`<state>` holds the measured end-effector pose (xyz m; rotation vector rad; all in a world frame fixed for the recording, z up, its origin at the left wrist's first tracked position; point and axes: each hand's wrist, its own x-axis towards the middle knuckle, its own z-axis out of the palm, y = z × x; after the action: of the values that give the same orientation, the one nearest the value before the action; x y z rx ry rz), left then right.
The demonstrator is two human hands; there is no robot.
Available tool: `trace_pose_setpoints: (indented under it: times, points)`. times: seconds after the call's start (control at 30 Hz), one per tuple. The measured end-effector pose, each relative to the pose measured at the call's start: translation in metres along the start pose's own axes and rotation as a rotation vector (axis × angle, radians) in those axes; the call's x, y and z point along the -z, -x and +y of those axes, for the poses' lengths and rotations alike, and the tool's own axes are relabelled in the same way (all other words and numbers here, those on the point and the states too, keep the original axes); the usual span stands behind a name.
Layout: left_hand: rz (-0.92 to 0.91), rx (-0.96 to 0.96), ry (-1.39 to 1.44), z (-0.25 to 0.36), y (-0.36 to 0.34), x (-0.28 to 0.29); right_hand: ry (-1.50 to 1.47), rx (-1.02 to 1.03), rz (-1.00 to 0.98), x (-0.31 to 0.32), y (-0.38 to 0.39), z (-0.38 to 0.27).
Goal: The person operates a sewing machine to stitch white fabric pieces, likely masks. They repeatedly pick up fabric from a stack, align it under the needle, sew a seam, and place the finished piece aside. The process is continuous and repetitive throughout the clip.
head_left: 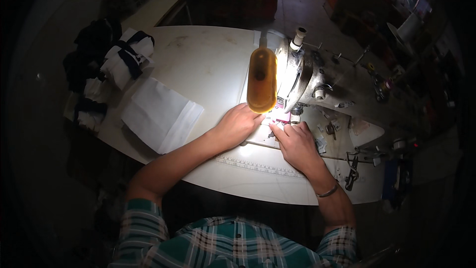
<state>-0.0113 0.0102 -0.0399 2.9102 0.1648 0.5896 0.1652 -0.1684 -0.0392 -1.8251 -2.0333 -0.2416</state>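
Both of my hands work at the brightly lit needle area of a sewing machine [307, 77]. My left hand [239, 125] is closed just left of the needle, its fingertips partly covered by an amber lamp [262, 82]. On the near right side, my right hand [296, 144] has its fingers bent, with the index finger and thumb close together by the presser foot. Glare washes out the spot between the hands, so I cannot make out what they hold. A small pink piece [283, 116] shows beside the needle.
A folded white cloth piece [161, 114] lies on the white table [198, 52] to the left. Beyond it are heaped white and dark cloth pieces [119, 62]. A ruler strip [258, 166] runs along the near side. Small scissors-like metal tool [352, 172] lies at right.
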Motion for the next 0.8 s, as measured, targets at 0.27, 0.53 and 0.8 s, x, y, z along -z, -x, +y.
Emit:
trace_pose_setpoints:
  times: [0.27,0.53,0.8]
  points:
    - [0.036,0.001,-0.062,-0.007,-0.011,-0.006,-0.017,-0.019,-0.038,0.002,0.002,0.002]
    - [0.138,0.086,-0.044,-0.013,-0.021,-0.023,-0.049,-0.024,-0.039,0.010,-0.001,-0.002]
    - [0.246,0.148,0.058,-0.030,-0.056,-0.043,-0.056,-0.014,-0.062,0.013,0.000,0.000]
